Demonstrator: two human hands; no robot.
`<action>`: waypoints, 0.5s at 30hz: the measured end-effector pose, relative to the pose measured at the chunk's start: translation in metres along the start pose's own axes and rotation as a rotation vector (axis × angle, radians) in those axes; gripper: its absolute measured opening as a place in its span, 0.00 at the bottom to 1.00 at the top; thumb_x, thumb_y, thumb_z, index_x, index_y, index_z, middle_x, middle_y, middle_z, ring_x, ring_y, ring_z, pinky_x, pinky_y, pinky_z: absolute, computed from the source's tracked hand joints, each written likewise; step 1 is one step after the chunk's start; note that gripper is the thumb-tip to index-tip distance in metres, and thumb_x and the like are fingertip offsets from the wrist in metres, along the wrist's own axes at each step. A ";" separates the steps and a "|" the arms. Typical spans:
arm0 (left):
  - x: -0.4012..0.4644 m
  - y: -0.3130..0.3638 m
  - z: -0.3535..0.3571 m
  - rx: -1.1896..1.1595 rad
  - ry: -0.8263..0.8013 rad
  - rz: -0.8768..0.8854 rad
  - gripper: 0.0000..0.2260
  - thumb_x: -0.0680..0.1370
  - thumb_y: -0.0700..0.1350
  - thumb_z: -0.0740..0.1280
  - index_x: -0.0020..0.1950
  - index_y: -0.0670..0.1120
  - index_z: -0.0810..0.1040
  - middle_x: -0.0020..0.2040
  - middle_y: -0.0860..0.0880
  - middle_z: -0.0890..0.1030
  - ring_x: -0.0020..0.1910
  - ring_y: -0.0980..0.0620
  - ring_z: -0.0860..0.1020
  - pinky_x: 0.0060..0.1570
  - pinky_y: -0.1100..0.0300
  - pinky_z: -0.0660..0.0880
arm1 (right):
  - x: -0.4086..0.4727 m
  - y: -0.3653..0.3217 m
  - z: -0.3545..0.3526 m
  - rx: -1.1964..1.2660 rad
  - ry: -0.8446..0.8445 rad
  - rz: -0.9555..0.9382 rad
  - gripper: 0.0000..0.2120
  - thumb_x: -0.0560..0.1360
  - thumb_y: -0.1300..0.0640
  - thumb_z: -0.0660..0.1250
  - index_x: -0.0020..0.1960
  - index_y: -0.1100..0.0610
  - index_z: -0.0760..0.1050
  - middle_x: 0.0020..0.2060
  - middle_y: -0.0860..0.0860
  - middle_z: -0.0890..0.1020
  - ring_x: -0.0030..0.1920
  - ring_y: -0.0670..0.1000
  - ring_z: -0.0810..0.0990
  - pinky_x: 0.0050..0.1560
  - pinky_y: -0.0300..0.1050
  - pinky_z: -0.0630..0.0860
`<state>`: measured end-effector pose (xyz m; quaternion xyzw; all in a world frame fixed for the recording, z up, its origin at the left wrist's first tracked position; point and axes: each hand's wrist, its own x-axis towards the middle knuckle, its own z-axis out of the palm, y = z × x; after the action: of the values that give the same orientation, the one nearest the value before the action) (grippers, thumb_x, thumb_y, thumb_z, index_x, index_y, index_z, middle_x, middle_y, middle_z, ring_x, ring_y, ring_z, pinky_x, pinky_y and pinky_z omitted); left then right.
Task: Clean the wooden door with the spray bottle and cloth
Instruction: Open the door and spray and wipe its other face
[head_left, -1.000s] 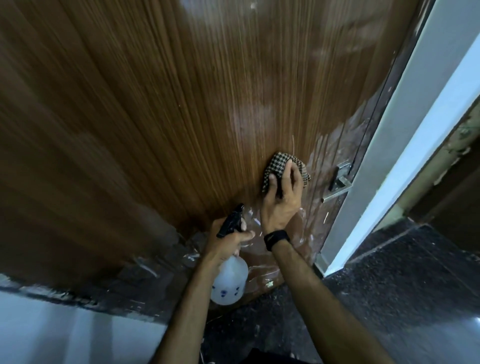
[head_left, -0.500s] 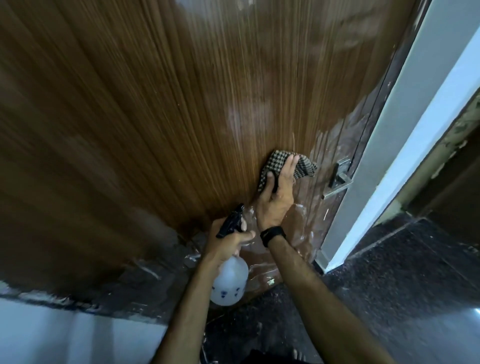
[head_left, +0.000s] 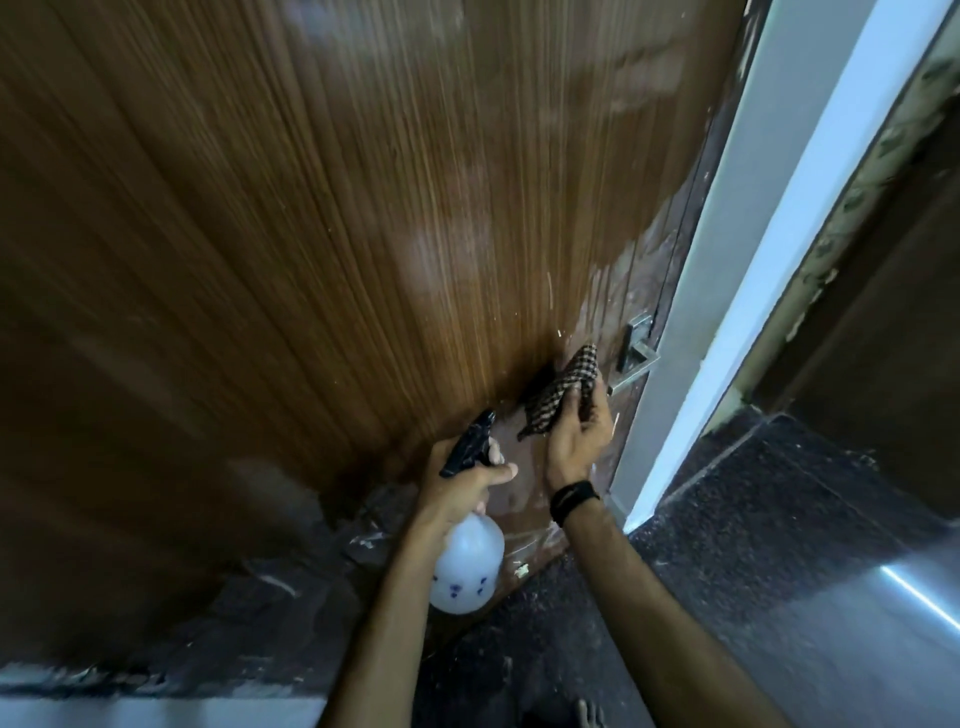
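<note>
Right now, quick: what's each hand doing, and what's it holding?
Left hand: closed around the neck of the spray bottle.
Right hand: gripping the checked cloth near the door handle.

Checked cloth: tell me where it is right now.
In the head view, the checked cloth is held in the right hand against the wooden door, just left of the metal handle.

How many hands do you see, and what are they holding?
2. The left hand grips the spray bottle low by the door. The right hand holds the checked cloth near the door handle.
</note>
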<state>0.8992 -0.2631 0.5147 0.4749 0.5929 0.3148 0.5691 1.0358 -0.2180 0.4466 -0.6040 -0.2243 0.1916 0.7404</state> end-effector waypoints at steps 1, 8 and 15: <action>0.002 0.002 0.002 0.005 -0.021 0.001 0.11 0.73 0.33 0.75 0.38 0.44 0.76 0.29 0.46 0.74 0.20 0.55 0.63 0.27 0.62 0.63 | 0.005 -0.001 -0.003 -0.001 0.002 0.003 0.19 0.80 0.58 0.63 0.70 0.62 0.75 0.64 0.50 0.79 0.66 0.51 0.76 0.70 0.55 0.71; 0.007 0.013 0.035 0.066 -0.128 -0.053 0.15 0.76 0.35 0.73 0.37 0.48 0.70 0.23 0.56 0.67 0.19 0.58 0.62 0.24 0.64 0.62 | 0.031 -0.001 -0.020 0.014 -0.033 -0.041 0.20 0.81 0.54 0.62 0.70 0.60 0.75 0.65 0.53 0.80 0.67 0.53 0.77 0.71 0.57 0.71; 0.002 0.040 0.058 0.107 -0.054 -0.040 0.19 0.76 0.36 0.74 0.32 0.49 0.68 0.23 0.53 0.68 0.20 0.56 0.63 0.24 0.64 0.63 | 0.061 -0.012 -0.011 -0.025 -0.040 -0.185 0.19 0.83 0.57 0.59 0.72 0.57 0.73 0.68 0.48 0.77 0.68 0.38 0.73 0.68 0.34 0.68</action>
<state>0.9640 -0.2568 0.5417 0.5012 0.6026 0.2584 0.5647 1.0926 -0.1952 0.4624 -0.5858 -0.2962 0.1317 0.7428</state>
